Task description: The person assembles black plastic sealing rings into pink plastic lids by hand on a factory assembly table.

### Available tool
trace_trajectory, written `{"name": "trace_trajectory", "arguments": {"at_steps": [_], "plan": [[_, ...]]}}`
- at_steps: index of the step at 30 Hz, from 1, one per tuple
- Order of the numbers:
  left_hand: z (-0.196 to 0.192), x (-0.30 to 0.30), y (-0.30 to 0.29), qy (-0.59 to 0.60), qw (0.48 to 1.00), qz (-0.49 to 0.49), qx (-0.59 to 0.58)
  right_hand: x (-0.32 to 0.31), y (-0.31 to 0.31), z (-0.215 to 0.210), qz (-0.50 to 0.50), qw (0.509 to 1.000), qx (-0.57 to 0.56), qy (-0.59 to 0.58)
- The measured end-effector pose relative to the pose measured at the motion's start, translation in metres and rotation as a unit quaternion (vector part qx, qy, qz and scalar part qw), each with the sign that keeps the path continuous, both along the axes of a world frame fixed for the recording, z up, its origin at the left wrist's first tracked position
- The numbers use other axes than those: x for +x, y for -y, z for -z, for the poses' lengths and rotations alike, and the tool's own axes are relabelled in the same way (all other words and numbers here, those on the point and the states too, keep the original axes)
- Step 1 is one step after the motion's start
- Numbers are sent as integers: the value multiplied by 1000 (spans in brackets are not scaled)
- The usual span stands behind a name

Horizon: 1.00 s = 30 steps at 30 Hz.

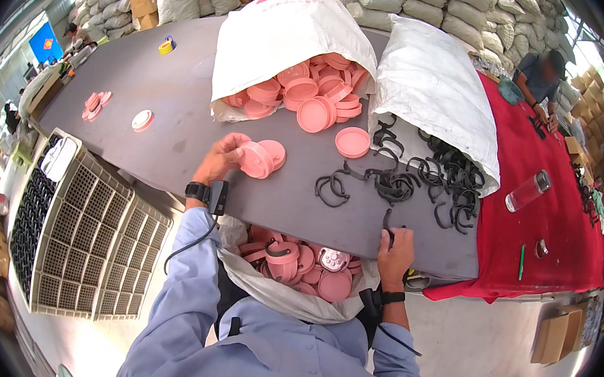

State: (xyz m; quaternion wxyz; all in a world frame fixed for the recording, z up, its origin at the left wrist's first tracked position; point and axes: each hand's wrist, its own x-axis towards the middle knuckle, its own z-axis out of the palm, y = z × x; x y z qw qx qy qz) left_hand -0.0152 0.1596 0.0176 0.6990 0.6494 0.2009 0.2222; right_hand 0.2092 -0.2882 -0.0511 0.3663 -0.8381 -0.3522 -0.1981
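Observation:
My left hand (pixel 220 159) grips a pink round plastic lid (pixel 255 160) at its edge, just above the grey table. A second pink round piece (pixel 274 149) shows right behind it; whether the two are joined I cannot tell. Lower right, at the table's near edge, my right hand (pixel 397 254) is closed on a black curved plastic handle (pixel 388 220), which sticks up past the fingers. Between my hands, below the table edge, an open white sack (pixel 273 296) holds pink round pieces (pixel 302 261), some with black handles. Loose black handles (pixel 393 186) lie beyond my right hand.
On the grey table (pixel 175 67), one white sack (pixel 280 34) spills pink pieces and another (pixel 436 78) spills black handles. A plastic crate (pixel 87 233) stands left. Right is a red-covered table (pixel 501 237) with a clear bottle (pixel 523 195). Another person (pixel 542 77) works far right.

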Motion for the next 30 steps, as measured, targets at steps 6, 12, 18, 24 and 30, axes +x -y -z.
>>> {"name": "trace_trajectory", "arguments": {"at_steps": [6,12,18,24,30], "plan": [[-1,-18,21,-87,989,57,104,0,2,4,4,999,23,-37],[68,-5,64,-115,917,-217,315,-3,0,-2,7,998,14,-56],[63,4,120,-32,933,-325,150,9,3,14,11,999,44,6],[19,5,172,59,989,-128,-54,-17,-7,-31,-98,919,208,-321],[6,8,200,-9,997,42,71,-83,-47,-94,-288,798,154,-507]]}}
